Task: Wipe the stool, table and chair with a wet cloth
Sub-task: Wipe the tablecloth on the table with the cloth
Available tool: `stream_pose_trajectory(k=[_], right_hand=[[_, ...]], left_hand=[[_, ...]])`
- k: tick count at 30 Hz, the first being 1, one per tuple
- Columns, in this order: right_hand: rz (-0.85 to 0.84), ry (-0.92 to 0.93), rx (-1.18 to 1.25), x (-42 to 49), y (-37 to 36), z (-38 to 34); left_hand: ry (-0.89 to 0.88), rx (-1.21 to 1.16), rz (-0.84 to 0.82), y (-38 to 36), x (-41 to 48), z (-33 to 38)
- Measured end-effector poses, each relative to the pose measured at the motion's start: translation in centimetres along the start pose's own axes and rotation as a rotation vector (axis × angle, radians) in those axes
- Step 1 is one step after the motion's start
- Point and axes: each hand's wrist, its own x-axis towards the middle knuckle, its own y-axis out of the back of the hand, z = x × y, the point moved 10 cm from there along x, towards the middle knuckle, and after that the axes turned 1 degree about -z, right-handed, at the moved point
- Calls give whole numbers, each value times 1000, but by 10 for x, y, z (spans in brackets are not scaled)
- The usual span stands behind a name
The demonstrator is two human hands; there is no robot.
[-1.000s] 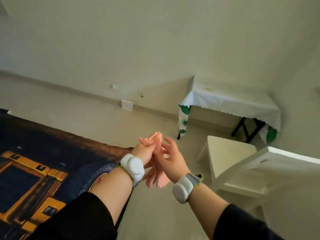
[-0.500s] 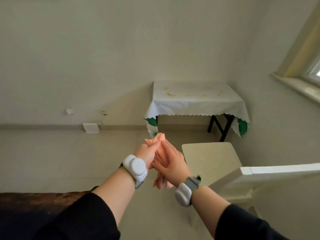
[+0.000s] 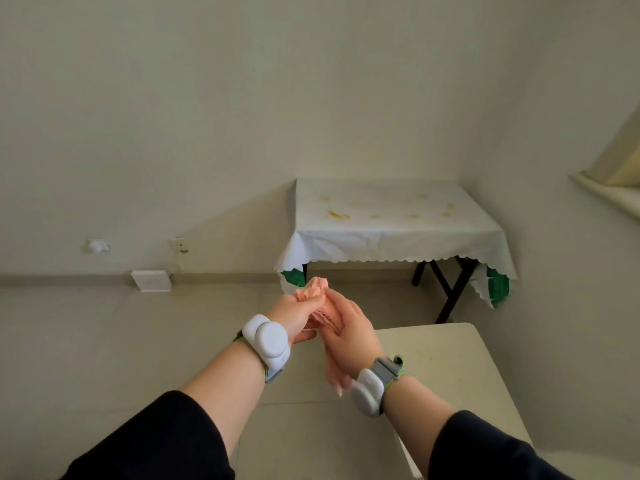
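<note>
Pale walls [image 3: 207, 116] and a tiled floor [image 3: 104, 341] surround the two hands, which are raised together above the floor. The left hand [image 3: 292, 315] has its fingers curled round the upper end of a peach cloth [image 3: 313, 289], and the bunched tip sticks out above the fist. The right hand [image 3: 351, 332] is wrapped round the middle of the same cloth and touches the left hand, while the loose tail hangs down past the right wrist. Each wrist carries a white sensor band [image 3: 266, 344]. The cloth is held in the air and touches no furniture.

It looks soft, limp and light, gathered into a rough rope. If it is wet, as the task says, it will be a little heavier, clingy and likely to drip. The grip looks like wringing or regathering, though I cannot tell whether any water is coming out. For wiping, it would probably work better folded into a flat pad under a spread palm than held by one end, since a dangling tail smears rather than scrubs.

Just beside and below the right forearm lies a cream seat top [image 3: 450, 368], probably the stool or the chair, which the cloth does not touch. Farther off, in the corner against the back wall, stands the table [image 3: 391, 244] on black folding legs [image 3: 450, 292]. Its white scalloped tablecloth [image 3: 478, 233] is marked with yellow-brown stains [image 3: 337, 214]. A window sill [image 3: 609, 195] shows at the right edge.
</note>
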Motion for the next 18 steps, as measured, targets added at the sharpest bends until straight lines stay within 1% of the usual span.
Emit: stream_pose_trajectory(k=[4,7,10,12,16,18], right_hand=[[23,-55,65,51,-14,-2],[46,-106,95,99,-26,-3],[61,-167,116,134,-29,10],[42,-188,107,145,-30,17],[51,-225,69,201,-18,46],[70,-233,51,229,-11,61]], left_hand=[[27,88,-104,26,48,21],[30,141,-148,50,94,47],[57,166,-195,52,136,57],[71,154,-199,48,152,57],[94,163,-218,35,210,69],[110,174,-185,32,239,76]])
